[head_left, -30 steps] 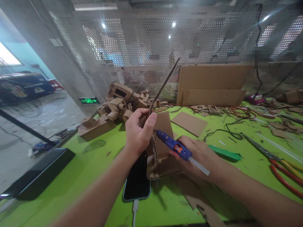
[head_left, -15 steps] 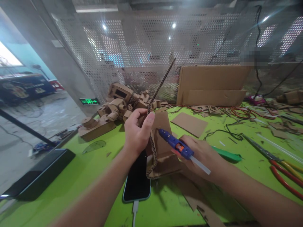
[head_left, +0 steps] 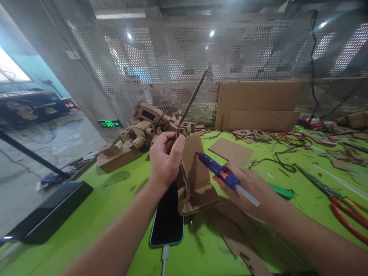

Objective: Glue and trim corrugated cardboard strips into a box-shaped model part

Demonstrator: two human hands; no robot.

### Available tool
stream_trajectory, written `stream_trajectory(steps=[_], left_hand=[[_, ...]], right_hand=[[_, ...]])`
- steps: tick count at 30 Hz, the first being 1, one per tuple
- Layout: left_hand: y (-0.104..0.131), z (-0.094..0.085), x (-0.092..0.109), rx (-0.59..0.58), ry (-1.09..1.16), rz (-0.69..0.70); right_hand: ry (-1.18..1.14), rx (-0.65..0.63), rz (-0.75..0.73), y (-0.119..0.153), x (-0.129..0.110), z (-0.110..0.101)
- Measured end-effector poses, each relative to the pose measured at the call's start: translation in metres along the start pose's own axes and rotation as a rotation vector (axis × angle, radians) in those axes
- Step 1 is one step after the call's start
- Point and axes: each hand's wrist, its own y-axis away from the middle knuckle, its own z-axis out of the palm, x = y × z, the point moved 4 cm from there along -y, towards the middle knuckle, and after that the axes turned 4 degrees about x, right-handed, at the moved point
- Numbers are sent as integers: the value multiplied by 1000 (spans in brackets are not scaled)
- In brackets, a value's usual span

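My left hand (head_left: 166, 159) pinches a folded cardboard piece (head_left: 197, 165) near its upper edge, thumb on the near side. The piece is held above the table, with a long thin edge rising up and away and a bent flap at its bottom. In my right hand (head_left: 244, 182) is a blue glue gun (head_left: 217, 170), with a translucent glue stick poking out of its back. Its nozzle points left at the cardboard's inner face; whether the two touch cannot be made out. Beneath the cardboard lies a phone (head_left: 167, 226) with a white cable plugged in.
Cardboard assemblies (head_left: 143, 130) are heaped at the back left. A flat cardboard sheet (head_left: 231, 151), a green tool (head_left: 281, 191) and red-handled shears (head_left: 342, 207) lie to the right. A black box (head_left: 51, 211) sits at the left edge. Cardboard scraps lie at the front.
The glue gun has shifted slightly right, and its nozzle is farther from my left hand. The cardboard piece has moved a little left with my left hand.
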Motion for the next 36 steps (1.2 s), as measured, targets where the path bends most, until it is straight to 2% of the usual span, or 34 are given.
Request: stream_trajectory(steps=[6,13,20,25,36], left_hand=[[-1,-2,0,31,-18,-5],[-1,-4,1,59,-25,8],[3,0,-1,39,-13,-13],[10,4,1,5,-36,14],[14,6,5,-21,-13,40]], right_hand=[[65,46,8,1,5,0],[71,-9,92,2,12,2],[34,23,39,2,5,3],[-58,-40,32,4,0,10],[-40,-168,68,12,-2,22]])
